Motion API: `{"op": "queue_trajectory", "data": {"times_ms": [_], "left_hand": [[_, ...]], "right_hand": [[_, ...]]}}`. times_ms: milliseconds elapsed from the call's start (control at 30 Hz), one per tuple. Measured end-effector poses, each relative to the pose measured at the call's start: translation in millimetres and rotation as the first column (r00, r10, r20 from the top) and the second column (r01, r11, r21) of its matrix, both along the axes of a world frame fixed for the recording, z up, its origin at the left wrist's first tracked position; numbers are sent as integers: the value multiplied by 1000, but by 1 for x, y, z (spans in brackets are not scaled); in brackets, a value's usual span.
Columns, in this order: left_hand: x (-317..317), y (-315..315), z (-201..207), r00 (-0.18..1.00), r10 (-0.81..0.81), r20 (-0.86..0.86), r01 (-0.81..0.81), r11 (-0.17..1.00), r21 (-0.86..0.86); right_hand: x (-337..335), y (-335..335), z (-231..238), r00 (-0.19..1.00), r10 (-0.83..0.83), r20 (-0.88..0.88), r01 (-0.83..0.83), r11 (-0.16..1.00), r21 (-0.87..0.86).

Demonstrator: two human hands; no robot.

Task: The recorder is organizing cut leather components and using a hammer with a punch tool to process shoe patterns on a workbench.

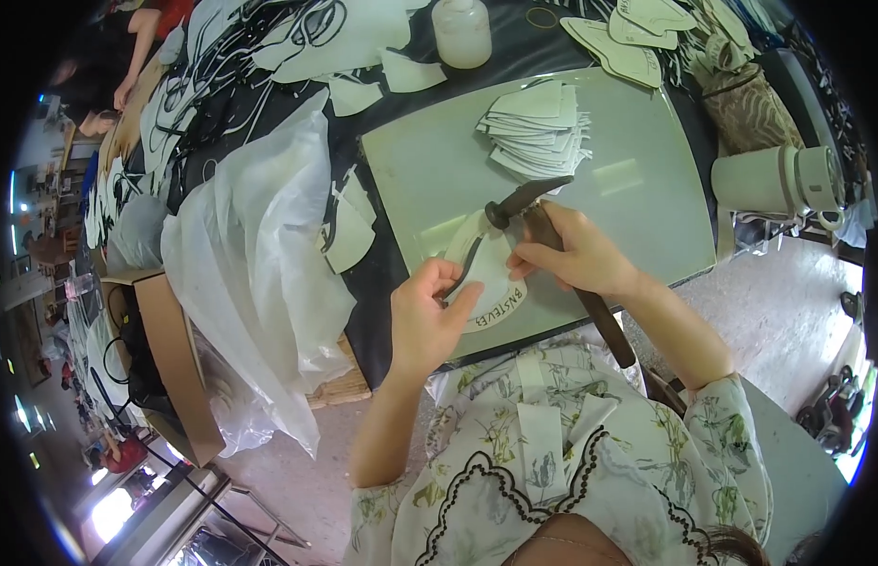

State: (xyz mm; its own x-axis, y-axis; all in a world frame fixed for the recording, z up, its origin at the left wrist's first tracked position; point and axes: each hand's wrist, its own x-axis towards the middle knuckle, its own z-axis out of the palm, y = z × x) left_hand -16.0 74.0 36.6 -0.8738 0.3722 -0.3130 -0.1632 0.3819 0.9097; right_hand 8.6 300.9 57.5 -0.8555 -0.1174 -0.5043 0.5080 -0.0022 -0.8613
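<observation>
My right hand [582, 253] is closed round the handle of a hammer [528, 196]. Its dark head lies over the upper end of a white curved cut piece [495, 264] with printed lettering along its lower edge; whether the head touches the piece, I cannot tell. A thin dark strip runs along the left side of that piece. My left hand [427, 316] pinches the piece's left edge by the strip. Both hands are over a pale smooth board [401, 165]. Just beyond the hammer, a fanned stack of white cut pieces [538, 123] lies on the board.
A jar of whitish contents [461, 36] stands behind the board. Loose white pieces [349, 231] and a large translucent plastic bag [259, 255] lie to the left, above a cardboard box [179, 368]. At right are a pale flask [774, 179] and patterned bundle [755, 108]. Another person's arm [137, 57] shows far left.
</observation>
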Motion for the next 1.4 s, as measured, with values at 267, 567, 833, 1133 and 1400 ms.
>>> {"op": "queue_trajectory", "data": {"times_ms": [267, 567, 833, 1133, 1400], "left_hand": [[5, 6, 0, 985, -33, -170, 12, 992, -122], [14, 9, 0, 860, -174, -479, -9, 935, -355], [-3, -25, 4, 1000, -18, 6, 19, 989, -145], [2, -13, 12, 965, -216, -150, 159, 932, -324], [12, -18, 7, 920, -256, -299, 111, 897, -427]], "right_hand": [[0, 2, -3, 999, 31, -16, -31, 999, 9], [-4, -23, -12, 928, 251, -277, -180, 950, 256], [0, -27, -8, 960, 166, -225, -127, 976, 177], [3, -24, -12, 931, 192, -309, -118, 963, 243], [-18, 0, 16, 787, 566, -247, -244, 653, 717]]}}
